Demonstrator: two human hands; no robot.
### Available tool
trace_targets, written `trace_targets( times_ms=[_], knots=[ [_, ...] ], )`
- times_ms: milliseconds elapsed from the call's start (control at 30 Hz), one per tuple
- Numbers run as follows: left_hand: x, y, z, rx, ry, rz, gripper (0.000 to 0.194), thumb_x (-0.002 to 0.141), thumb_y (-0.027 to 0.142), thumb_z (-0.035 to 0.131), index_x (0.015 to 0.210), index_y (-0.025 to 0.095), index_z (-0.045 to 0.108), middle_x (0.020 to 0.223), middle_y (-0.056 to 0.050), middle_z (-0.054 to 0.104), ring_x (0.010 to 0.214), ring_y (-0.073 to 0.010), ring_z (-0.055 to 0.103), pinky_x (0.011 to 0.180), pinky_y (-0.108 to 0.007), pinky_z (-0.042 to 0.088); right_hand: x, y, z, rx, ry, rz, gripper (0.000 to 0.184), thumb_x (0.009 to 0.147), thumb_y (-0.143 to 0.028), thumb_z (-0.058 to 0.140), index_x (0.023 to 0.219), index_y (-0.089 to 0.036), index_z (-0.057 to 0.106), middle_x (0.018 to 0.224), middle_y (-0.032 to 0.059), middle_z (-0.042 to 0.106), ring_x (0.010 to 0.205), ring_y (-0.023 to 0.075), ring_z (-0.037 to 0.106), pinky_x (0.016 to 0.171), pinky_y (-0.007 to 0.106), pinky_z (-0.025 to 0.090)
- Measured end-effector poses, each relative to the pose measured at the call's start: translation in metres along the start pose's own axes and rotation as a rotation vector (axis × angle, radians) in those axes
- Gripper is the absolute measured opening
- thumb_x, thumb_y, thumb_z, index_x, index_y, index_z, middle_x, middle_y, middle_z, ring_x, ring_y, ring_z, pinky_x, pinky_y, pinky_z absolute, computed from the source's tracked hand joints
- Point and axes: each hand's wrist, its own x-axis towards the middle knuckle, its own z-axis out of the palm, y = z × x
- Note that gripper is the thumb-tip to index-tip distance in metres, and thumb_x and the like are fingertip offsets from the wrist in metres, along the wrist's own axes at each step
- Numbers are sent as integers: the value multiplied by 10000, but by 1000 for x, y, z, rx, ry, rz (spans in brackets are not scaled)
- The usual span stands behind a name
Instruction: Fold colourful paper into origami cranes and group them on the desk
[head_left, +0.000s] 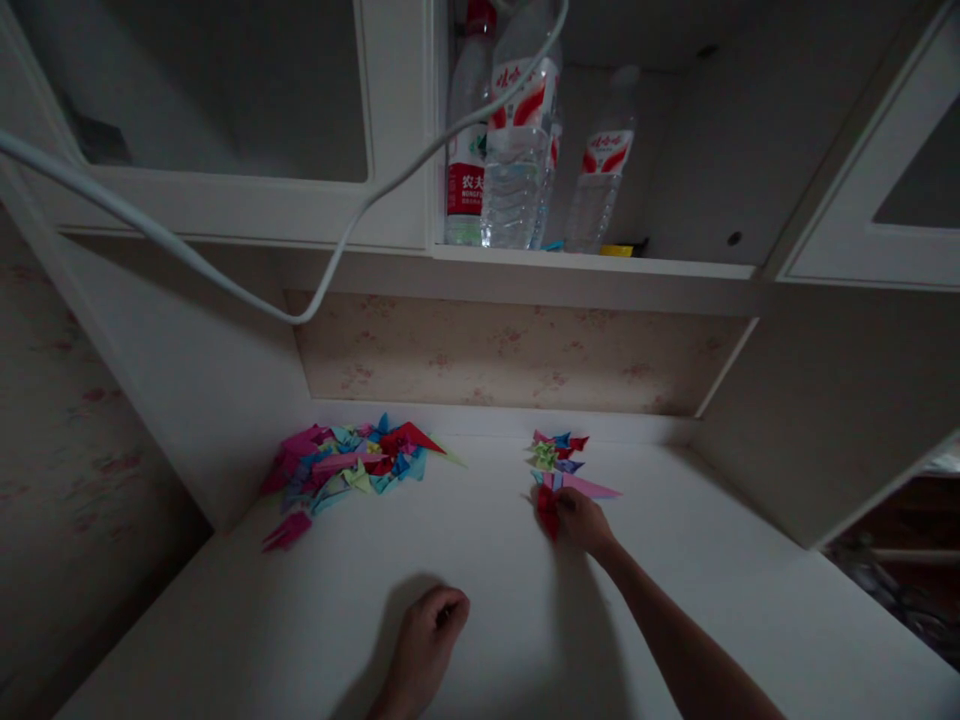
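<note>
My right hand (pixel 583 520) reaches forward over the white desk (pixel 495 600) and pinches a red folded paper piece (pixel 547 512) at the near edge of a small group of coloured folded papers (pixel 561 458). My left hand (pixel 429 630) rests on the desk nearer to me, fingers curled into a loose fist, with nothing visible in it. A larger heap of pink, blue, green and red folded papers (pixel 346 465) lies at the back left of the desk, well away from both hands. One pink piece (pixel 287 531) lies apart in front of that heap.
An open shelf above holds three plastic water bottles (pixel 517 140) and a small yellow item (pixel 616 250). A white cable (pixel 225 285) hangs across the upper left. White cabinet walls close the desk in on the left and right; a cupboard door (pixel 885 190) stands upper right.
</note>
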Motion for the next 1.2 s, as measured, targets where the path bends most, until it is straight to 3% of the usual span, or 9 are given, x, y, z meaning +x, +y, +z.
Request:
trace_targets(
  times_ms=[200, 400, 533, 667, 733, 867, 1000, 1100, 1200],
  knots=[
    [2, 2, -1, 3, -5, -9, 295, 846, 413, 523, 754, 177, 674, 742, -36, 659, 725, -181, 596, 675, -238, 460, -1, 3, 1, 84, 24, 2, 185, 722, -269, 515, 826, -223, 661, 856, 48, 737, 812, 244, 673, 743, 329, 474],
    [2, 0, 0, 4, 6, -9, 283, 840, 405, 533, 730, 181, 667, 730, -31, 656, 715, -179, 594, 668, -235, 458, -8, 10, -5, 164, 121, 63, 302, 686, -349, 558, 930, -195, 647, 951, 85, 720, 845, 254, 670, 771, 362, 503],
    [1, 1, 0, 8, 6, -12, 295, 835, 426, 532, 732, 185, 668, 733, -34, 658, 724, -183, 598, 677, -235, 463, -29, 9, -12, 202, 245, 112, 402, 728, -396, 521, 1064, -189, 596, 1073, 109, 676, 915, 250, 643, 784, 369, 503],
    [0, 3, 1, 4, -13, -19, 287, 836, 412, 536, 741, 184, 681, 735, -35, 668, 718, -184, 604, 670, -236, 465, -65, -11, -9, 302, 338, 177, 421, 767, -472, 543, 1069, -185, 599, 989, 99, 675, 838, 237, 634, 728, 342, 499],
    [0, 4, 1, 5, -15, -19, 274, 839, 398, 540, 750, 184, 686, 749, -35, 678, 724, -183, 610, 678, -234, 466, -86, -29, -1, 392, 285, 187, 420, 772, -500, 571, 1053, -190, 608, 901, 68, 675, 751, 215, 620, 662, 313, 488],
    [-1, 4, 1, 17, -29, -10, 278, 859, 393, 527, 780, 183, 690, 762, -37, 683, 735, -184, 617, 684, -238, 469, -125, -72, 28, 505, -4, 98, 298, 843, -476, 535, 924, -207, 634, 695, -2, 622, 624, 171, 566, 581, 262, 440],
    [-1, 3, 1, 10, -41, -6, 271, 868, 390, 526, 827, 186, 700, 809, -47, 700, 778, -195, 637, 717, -255, 481, -153, -106, 63, 478, -208, -37, 238, 881, -372, 497, 829, -219, 673, 711, 9, 663, 644, 170, 593, 590, 243, 429],
    [-1, 3, 0, 4, -27, 0, 246, 863, 371, 538, 838, 190, 703, 855, -53, 714, 822, -202, 649, 762, -263, 488, -164, -118, 82, 347, -221, -143, 227, 882, -298, 485, 823, -245, 698, 752, 16, 699, 670, 174, 624, 625, 239, 430],
    [-1, 2, 1, 10, -37, 5, 247, 871, 368, 527, 848, 194, 701, 857, -52, 717, 823, -198, 652, 762, -258, 491, -168, -119, 87, 235, -203, -214, 213, 862, -249, 499, 804, -257, 704, 751, 16, 711, 673, 171, 637, 647, 228, 434]
  ],
)
